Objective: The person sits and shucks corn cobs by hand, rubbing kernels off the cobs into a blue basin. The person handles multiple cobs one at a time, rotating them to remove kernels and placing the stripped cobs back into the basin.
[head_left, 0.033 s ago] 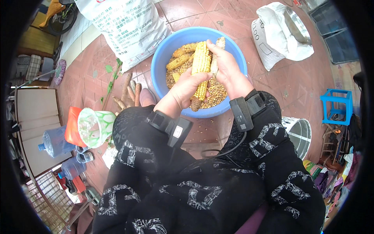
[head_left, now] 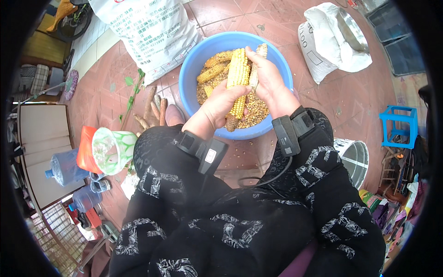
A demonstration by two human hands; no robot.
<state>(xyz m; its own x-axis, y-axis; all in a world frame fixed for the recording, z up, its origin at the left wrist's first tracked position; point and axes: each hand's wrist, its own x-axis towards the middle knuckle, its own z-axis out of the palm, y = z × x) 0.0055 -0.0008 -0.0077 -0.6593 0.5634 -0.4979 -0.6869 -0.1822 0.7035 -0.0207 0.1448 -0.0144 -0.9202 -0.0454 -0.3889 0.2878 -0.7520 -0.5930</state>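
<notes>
L hand [head_left: 218, 102] is wrapped round a yellow corn cob [head_left: 238, 70], thumb across its front; fingers behind are mostly hidden. Cob's long axis runs away from the body, far end leaning a touch R; rows of yellow grain stick out past the L grip, & the brownish butt pokes out on the near side. R hand [head_left: 268, 82] is just R of the cob, its thumb up by the far end; can't tell if it's touching. R grip looks curled round a pale cob [head_left: 253, 77], thumb over it, roughly parallel to the yellow one & btwn it & the palm. Under both grips: blue tub [head_left: 188, 87] w/ loose kernels [head_left: 257, 111]; more cobs [head_left: 212, 73] lie L of the yellow one. White sack [head_left: 147, 39] stands beyond, to the L.
</notes>
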